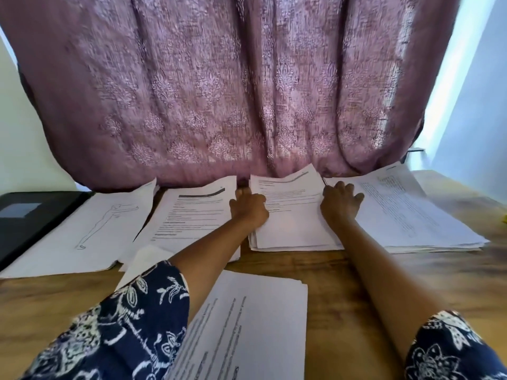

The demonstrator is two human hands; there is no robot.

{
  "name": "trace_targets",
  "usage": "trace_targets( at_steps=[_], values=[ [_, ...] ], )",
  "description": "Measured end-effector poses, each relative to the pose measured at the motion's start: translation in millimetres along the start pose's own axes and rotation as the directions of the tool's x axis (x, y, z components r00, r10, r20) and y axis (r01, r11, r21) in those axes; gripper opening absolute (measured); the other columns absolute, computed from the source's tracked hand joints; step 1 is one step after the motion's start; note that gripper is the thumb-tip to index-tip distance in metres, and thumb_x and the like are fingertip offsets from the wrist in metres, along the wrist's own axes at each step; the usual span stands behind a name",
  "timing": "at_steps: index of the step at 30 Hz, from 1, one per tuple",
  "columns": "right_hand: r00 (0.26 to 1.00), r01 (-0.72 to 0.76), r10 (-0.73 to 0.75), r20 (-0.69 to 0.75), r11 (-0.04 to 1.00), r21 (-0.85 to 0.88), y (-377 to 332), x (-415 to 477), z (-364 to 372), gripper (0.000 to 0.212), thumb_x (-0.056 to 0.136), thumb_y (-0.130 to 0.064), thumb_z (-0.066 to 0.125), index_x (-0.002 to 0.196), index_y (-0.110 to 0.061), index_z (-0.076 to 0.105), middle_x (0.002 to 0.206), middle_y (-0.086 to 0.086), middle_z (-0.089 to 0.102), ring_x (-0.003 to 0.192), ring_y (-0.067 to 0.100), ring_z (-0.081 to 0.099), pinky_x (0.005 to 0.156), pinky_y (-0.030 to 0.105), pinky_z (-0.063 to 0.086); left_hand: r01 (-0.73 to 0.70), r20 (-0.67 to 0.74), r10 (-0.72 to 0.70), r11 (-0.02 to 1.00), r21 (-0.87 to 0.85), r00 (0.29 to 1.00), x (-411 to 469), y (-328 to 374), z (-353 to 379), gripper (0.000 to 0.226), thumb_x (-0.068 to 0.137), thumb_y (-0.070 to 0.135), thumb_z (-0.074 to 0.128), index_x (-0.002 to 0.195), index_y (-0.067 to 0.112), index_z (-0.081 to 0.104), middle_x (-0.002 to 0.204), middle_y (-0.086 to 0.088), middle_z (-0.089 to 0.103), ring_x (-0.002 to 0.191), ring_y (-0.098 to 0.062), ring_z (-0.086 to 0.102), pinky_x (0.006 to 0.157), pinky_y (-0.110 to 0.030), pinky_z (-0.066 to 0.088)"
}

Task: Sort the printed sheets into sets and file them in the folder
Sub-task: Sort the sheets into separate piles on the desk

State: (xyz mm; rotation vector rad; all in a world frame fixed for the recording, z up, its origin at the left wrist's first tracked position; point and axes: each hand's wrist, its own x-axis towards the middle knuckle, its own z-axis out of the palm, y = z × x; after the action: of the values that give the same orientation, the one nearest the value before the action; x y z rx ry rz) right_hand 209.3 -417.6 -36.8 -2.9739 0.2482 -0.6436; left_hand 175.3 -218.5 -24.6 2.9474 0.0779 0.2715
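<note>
Several stacks of printed sheets lie in a row on the wooden table [343, 270]. The middle stack [290, 218] sits between my hands. My left hand [248, 205] grips its left edge, fingers curled around the paper. My right hand [341, 201] grips its right edge the same way. To the left lie a text stack with a dark header bar [192, 218] and a stack topped by a line drawing of a figure [90, 231]. A thick stack of dense text [406, 212] lies to the right. Another stack [247, 325] lies near me. A black folder [24, 215] rests at the far left.
A purple patterned curtain [233, 91] hangs right behind the stacks, its hem touching the table. A small yellow object [504, 219] shows at the right edge. Bare wood shows between the near stack and the row.
</note>
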Motion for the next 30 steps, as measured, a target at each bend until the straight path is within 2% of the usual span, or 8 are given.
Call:
trace_targets(
  at_steps=[5, 10, 13, 16, 20, 23, 26, 30],
  values=[
    [0.986, 0.149, -0.152, -0.068, 0.988, -0.049, -15.9, -32.7, -25.4, 0.034, 0.095, -0.016, 0.044, 0.127, -0.014, 0.053, 0.146, 0.011, 0.038, 0.138, 0.030, 0.027, 0.111, 0.056, 0.016, -0.142, -0.058, 0.145, 0.989, 0.049, 0.988, -28.9, -28.3, -36.2, 0.038, 0.094, 0.036, 0.053, 0.133, 0.035, 0.055, 0.145, -0.001, 0.041, 0.131, -0.027, 0.032, 0.105, -0.041, 0.026],
    [0.925, 0.381, -0.379, -0.042, 0.922, 0.067, -69.8, -92.9, -57.8, 0.030, 0.095, -0.022, 0.045, 0.120, -0.018, 0.061, 0.128, 0.005, 0.057, 0.123, 0.026, 0.045, 0.108, 0.050, 0.027, -0.304, -0.240, 0.250, 0.925, -0.226, 0.938, -109.0, -113.4, -82.7, 0.030, 0.089, 0.037, 0.060, 0.115, 0.024, 0.069, 0.126, 0.002, 0.064, 0.118, -0.021, 0.056, 0.103, -0.037, 0.041],
    [0.841, 0.516, -0.541, 0.012, 0.809, 0.282, -111.2, -138.2, -81.4, 0.024, 0.095, -0.025, 0.047, 0.110, -0.023, 0.066, 0.112, 0.003, 0.067, 0.106, 0.024, 0.057, 0.096, 0.041, 0.041, -0.174, -0.332, 0.029, 0.892, -0.417, 0.943, -163.6, -175.1, -85.4, 0.020, 0.090, 0.027, 0.062, 0.106, 0.021, 0.072, 0.114, 0.000, 0.069, 0.109, -0.021, 0.061, 0.099, -0.031, 0.043],
    [0.764, 0.577, -0.644, 0.044, 0.712, 0.401, -147.1, -177.4, -94.0, 0.023, 0.095, -0.029, 0.048, 0.110, -0.028, 0.066, 0.116, -0.003, 0.067, 0.108, 0.021, 0.058, 0.095, 0.039, 0.043, 0.009, -0.298, -0.221, 0.816, -0.578, 0.928, -208.2, -212.6, -83.2, 0.020, 0.096, 0.028, 0.056, 0.112, 0.025, 0.069, 0.123, 0.007, 0.061, 0.113, -0.014, 0.054, 0.102, -0.032, 0.042],
    [0.743, 0.625, -0.669, 0.019, 0.703, 0.339, -160.3, -210.5, -84.0, 0.038, 0.099, -0.040, 0.040, 0.132, -0.026, 0.052, 0.137, -0.002, 0.053, 0.126, 0.020, 0.045, 0.104, 0.042, 0.033, -0.013, -0.185, -0.092, 0.865, -0.501, 0.979, -230.5, -232.4, -75.3, 0.036, 0.094, 0.034, 0.058, 0.130, 0.033, 0.055, 0.140, 0.004, 0.051, 0.128, -0.016, 0.045, 0.106, -0.034, 0.035],
    [0.727, 0.664, -0.687, 0.026, 0.712, 0.228, -153.7, -219.4, -70.0, 0.044, 0.099, -0.046, 0.037, 0.135, -0.024, 0.047, 0.137, -0.001, 0.050, 0.127, 0.020, 0.042, 0.102, 0.042, 0.032, -0.082, -0.120, 0.034, 0.902, -0.423, 0.992, -230.4, -232.3, -69.3, 0.049, 0.089, 0.041, 0.063, 0.135, 0.040, 0.046, 0.146, 0.008, 0.042, 0.132, -0.012, 0.037, 0.110, -0.039, 0.032],
    [0.738, 0.638, -0.673, 0.055, 0.722, 0.270, -153.8, -217.9, -66.1, 0.045, 0.097, -0.049, 0.040, 0.133, -0.024, 0.050, 0.134, -0.001, 0.052, 0.125, 0.019, 0.042, 0.103, 0.042, 0.031, -0.130, -0.070, 0.115, 0.948, -0.291, 0.991, -229.2, -230.3, -66.5, 0.060, 0.087, 0.051, 0.062, 0.141, 0.037, 0.042, 0.150, 0.009, 0.038, 0.138, -0.013, 0.030, 0.114, -0.045, 0.029],
    [0.725, 0.626, -0.688, 0.019, 0.671, 0.397, -153.7, -214.8, -68.8, 0.039, 0.095, -0.045, 0.050, 0.127, -0.025, 0.054, 0.131, -0.005, 0.054, 0.122, 0.015, 0.044, 0.101, 0.034, 0.028, -0.131, -0.073, 0.114, 0.942, -0.308, 0.991, -229.0, -230.7, -64.7, 0.056, 0.088, 0.044, 0.063, 0.140, 0.036, 0.045, 0.147, 0.005, 0.043, 0.134, -0.015, 0.037, 0.113, -0.042, 0.031]
  ],
)
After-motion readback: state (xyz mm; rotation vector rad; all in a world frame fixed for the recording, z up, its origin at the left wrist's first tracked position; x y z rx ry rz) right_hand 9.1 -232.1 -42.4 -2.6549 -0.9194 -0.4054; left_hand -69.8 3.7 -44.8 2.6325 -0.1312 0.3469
